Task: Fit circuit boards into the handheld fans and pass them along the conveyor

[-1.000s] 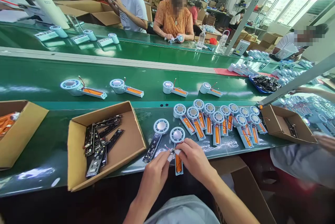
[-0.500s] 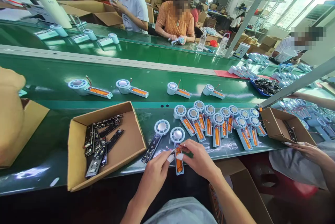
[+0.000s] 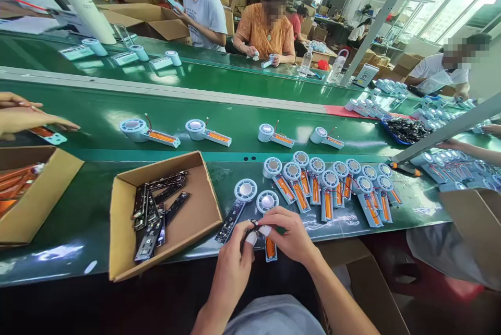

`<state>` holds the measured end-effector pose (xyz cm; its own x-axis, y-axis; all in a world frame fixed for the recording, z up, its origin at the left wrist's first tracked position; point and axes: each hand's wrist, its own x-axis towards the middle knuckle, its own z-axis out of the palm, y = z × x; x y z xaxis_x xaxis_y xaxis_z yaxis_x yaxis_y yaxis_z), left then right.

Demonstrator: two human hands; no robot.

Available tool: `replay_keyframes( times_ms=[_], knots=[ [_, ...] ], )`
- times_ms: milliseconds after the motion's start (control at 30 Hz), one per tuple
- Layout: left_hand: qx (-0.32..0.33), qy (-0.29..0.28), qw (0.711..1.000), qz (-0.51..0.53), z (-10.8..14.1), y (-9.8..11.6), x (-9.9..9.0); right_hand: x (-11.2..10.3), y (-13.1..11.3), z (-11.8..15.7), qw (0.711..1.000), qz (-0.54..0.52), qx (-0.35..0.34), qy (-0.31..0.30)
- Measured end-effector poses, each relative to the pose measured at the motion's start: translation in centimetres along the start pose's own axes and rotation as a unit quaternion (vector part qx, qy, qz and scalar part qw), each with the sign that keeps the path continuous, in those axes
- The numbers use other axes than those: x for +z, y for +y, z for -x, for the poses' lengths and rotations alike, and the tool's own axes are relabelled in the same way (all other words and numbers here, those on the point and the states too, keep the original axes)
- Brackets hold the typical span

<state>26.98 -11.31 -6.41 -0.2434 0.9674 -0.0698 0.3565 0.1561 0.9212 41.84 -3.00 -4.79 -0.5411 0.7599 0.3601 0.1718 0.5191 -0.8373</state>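
My left hand (image 3: 235,259) pinches a small dark piece (image 3: 254,224) whose kind I cannot make out, mostly hidden by the fingers. Against it press the closed fingertips of my right hand (image 3: 287,233); what they grip is hidden. White covers wrap some of my fingertips. Just beyond and partly beneath my hands lies a light-blue handheld fan body (image 3: 267,201), round head away from me, with an orange battery (image 3: 270,249) in its handle. Left of it is another fan body (image 3: 246,189) with a black circuit board (image 3: 230,221) along its handle.
A cardboard box (image 3: 211,183) with several circuit boards stands at left. Several fan bodies (image 3: 330,181) cluster at right. More fan bodies (image 3: 195,127) lie spaced along the green belt (image 3: 238,108). A co-worker's hands (image 3: 31,116) reach in at far left; pliers (image 3: 406,169) lie right.
My fingers have shifted from a thin wire end above the battery to a dark piece. The co-worker's hands at left now extend over the belt. At right, a cardboard box has moved and tilted.
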Motion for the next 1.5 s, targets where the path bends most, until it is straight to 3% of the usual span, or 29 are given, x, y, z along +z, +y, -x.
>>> replay_keyframes(
  times_ms=[233, 367, 500, 633, 767, 867, 1300, 1500],
  knots=[
    [-0.069, -0.038, 0.994, 0.073, -0.4, 0.5, -0.5, -0.2, 0.4, 0.7, 0.996, 0.084, -0.02, 0.003],
    [-0.07, -0.063, 0.99, 0.101, -0.8, 1.1, -0.5, 0.0, 0.0, 0.8, 0.994, 0.097, -0.046, 0.001],
    [-0.078, -0.084, 0.985, 0.127, -1.3, 1.3, -0.5, 0.1, -0.3, 1.1, 0.994, 0.109, -0.02, -0.005],
    [-0.103, -0.065, 0.983, 0.14, -1.3, 1.1, -0.2, 0.5, 0.0, 1.6, 0.986, 0.159, -0.045, 0.0],
    [-0.113, -0.002, 0.979, 0.17, -0.9, 0.9, 0.2, 0.8, 0.3, 1.6, 0.983, 0.178, -0.024, 0.049],
    [-0.098, 0.029, 0.98, 0.172, -0.7, 0.6, 0.4, 0.8, 0.0, 1.3, 0.98, 0.188, 0.003, 0.066],
    [-0.057, 0.028, 0.991, 0.122, -0.1, -0.1, 0.3, 1.3, -0.9, 1.1, 0.967, 0.249, -0.016, 0.059],
    [0.056, 0.08, 0.995, 0.023, 0.2, -0.4, 0.6, 2.1, -1.0, 1.4, 0.937, 0.342, -0.046, 0.06]
  ],
)
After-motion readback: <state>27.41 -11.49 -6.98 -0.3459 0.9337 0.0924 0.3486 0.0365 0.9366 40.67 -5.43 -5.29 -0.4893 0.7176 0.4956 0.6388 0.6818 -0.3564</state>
